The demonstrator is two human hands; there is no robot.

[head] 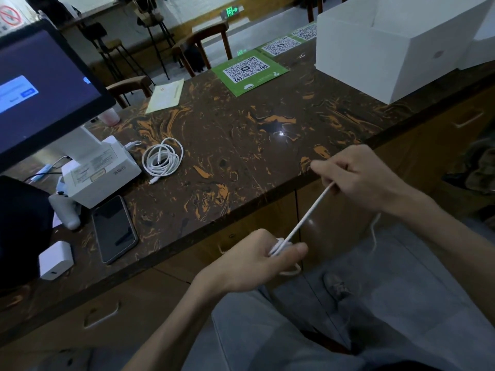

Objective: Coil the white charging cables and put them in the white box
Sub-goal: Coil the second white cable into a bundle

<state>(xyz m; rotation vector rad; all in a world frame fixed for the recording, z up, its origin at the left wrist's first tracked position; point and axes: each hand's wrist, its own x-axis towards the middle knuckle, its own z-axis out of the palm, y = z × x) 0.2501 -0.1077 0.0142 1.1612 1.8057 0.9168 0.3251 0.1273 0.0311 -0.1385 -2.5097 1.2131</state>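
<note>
Hands: left hand [263, 259] grips small loops of white cable [308, 215]; right hand [359, 178] pinches its taut stretch.
Counter [241, 135]: second coiled cable [162, 159], open white box [388, 52].

Counter [241, 135] ahead. Box [388, 49] on far right of it; coiled cable [162, 159] left of centre, just beside printer [101, 170]. Phone [115, 229] in front of printer, charger [55, 260] left of phone. Monitor [40, 84] far left. Chairs [203, 46] behind counter.
</note>
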